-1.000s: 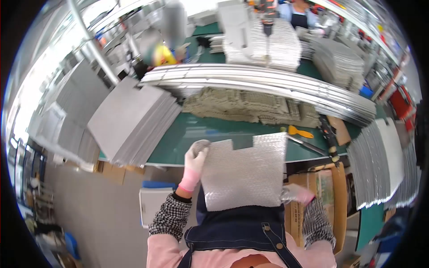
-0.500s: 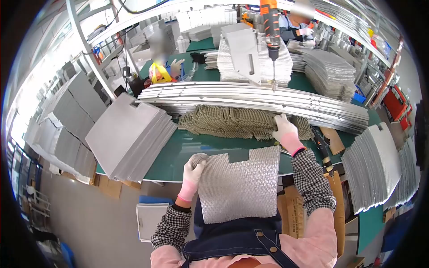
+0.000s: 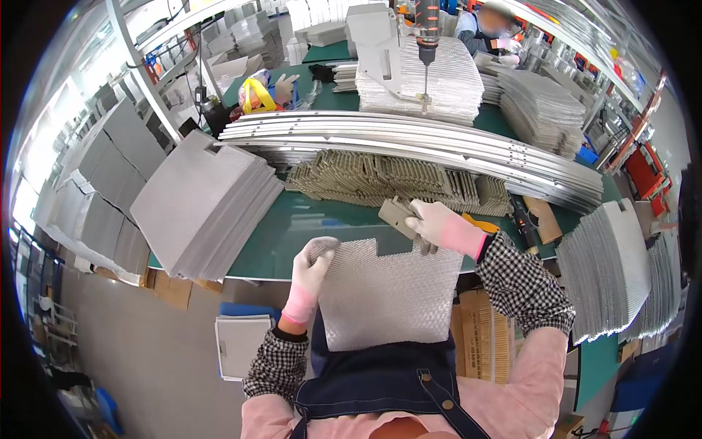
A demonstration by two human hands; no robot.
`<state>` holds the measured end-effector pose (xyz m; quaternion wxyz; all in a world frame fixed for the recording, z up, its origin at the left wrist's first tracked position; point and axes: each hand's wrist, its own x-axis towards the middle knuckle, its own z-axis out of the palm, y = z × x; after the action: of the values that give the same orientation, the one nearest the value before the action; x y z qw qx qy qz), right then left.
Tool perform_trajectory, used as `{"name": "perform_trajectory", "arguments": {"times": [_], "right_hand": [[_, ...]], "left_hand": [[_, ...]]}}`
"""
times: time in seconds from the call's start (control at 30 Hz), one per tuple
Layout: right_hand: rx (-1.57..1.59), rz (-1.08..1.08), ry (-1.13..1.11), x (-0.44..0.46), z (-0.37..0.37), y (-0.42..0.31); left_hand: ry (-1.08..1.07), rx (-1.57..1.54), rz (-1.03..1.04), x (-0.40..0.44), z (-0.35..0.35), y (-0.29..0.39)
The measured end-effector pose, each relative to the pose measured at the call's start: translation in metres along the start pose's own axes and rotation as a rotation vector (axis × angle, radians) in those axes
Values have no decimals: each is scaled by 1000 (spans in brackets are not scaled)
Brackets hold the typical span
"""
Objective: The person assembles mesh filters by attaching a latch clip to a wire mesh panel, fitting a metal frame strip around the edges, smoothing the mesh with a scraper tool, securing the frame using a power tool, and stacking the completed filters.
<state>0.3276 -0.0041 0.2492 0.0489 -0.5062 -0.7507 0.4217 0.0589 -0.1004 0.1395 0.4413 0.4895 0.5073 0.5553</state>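
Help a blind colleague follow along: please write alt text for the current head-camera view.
A gloved left hand grips the upper-left corner of a notched silvery panel, while the gloved right hand holds a small flat piece near the panel's top edge. Beyond, on a green bench, lie a heap of tan pieces and long metal strips.

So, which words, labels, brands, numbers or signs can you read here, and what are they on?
None can be read.
Cardboard: dark print, too small to read.
Hanging tool: orange marks, too blurred to tell whether lettering.
Silvery sheet and small plate: no lettering visible.
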Motion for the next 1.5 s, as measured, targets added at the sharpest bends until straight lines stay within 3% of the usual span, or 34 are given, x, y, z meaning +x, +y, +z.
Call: {"name": "perform_trajectory", "arguments": {"times": [0.23,0.3,0.33,0.4,0.43,0.47,0.53,0.57,0.63,0.8,0.97,1.17,1.23,1.33,1.5], "right_hand": [[6,-6,-154,18,-8,4],[-18,-34,-225,25,-6,9],[-139,-50,-202,28,-3,10],[-262,-71,-181,33,-3,10],[-281,-77,-179,35,-3,9],[-301,-85,-182,37,-2,9],[-256,-53,-203,33,-3,-2],[-211,-14,-203,32,-3,-5],[-181,-16,-181,31,-4,0],[-148,-5,-185,26,-7,2],[-478,-42,-232,28,-8,-17],[-763,-222,-311,53,-16,-3],[-702,-233,-391,55,-25,-8],[-620,-298,-497,61,-26,-12],[-920,-178,-435,56,-13,-32]], "left_hand": [[-132,-333,-81,43,-15,-50],[-33,24,-11,56,-13,-58],[-34,25,-12,58,-11,-53],[202,572,283,56,0,-28],[187,852,484,57,7,-2],[48,899,617,57,16,15],[-195,1045,485,63,36,20],[-188,1052,480,68,41,19],[-450,1081,99,80,47,16],[-426,989,74,83,50,18],[-421,1042,-18,84,47,27],[-472,970,119,81,43,9],[-481,947,314,77,43,7],[-493,958,304,73,41,12],[-570,1060,196,76,49,31]]}}
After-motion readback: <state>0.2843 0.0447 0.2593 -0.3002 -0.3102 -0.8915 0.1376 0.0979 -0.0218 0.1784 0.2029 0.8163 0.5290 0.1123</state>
